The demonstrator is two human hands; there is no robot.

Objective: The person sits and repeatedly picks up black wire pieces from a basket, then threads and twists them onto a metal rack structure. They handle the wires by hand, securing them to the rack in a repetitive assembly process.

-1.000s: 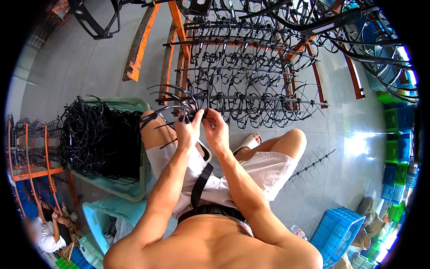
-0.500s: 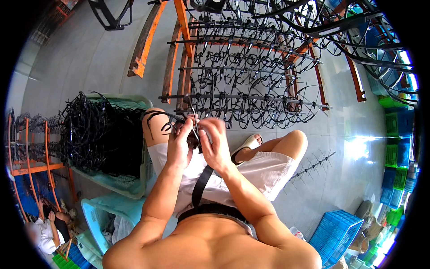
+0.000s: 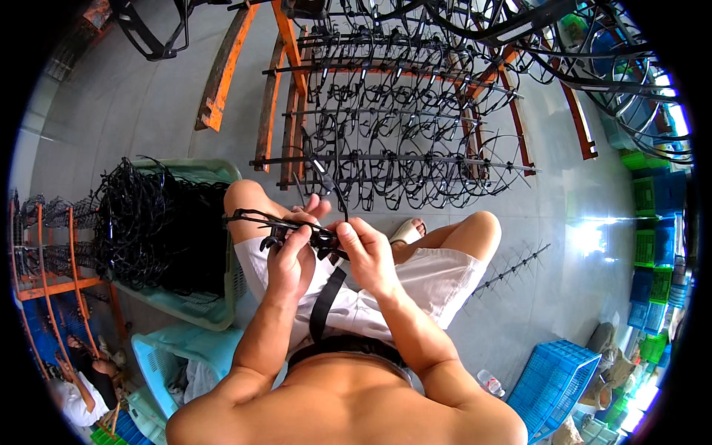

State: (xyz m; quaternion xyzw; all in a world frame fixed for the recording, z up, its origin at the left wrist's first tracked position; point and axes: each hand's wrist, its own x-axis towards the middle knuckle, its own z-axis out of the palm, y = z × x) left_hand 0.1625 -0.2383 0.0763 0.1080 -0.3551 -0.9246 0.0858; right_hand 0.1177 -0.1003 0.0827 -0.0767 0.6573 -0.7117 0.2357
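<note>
1. The left hand (image 3: 289,261) is closed around a bundle of thin black parts (image 3: 285,224); its fingers wrap the bundle from below, over the left thigh.
2. The right hand (image 3: 368,256) pinches the same bundle at its right end, thumb and fingertips narrow and pressed on the black pieces near the middle of the lap.
3. The bundle lies roughly crosswise, its long axis running left to right. It juts out to the left past the left hand, and a few strands curl up and away on the far side. Both hands touch it; the left carries most of it.
4. A black strap (image 3: 326,304) runs down over white shorts (image 3: 430,285) between the forearms.
5. To the left, a pale green crate (image 3: 194,311) holds a heap of similar black parts.
6. Farther off, an orange rack (image 3: 285,44) carries rows of black frames on rods.
7. Near right, a blue crate (image 3: 552,378) sits on the grey floor (image 3: 564,297).
</note>
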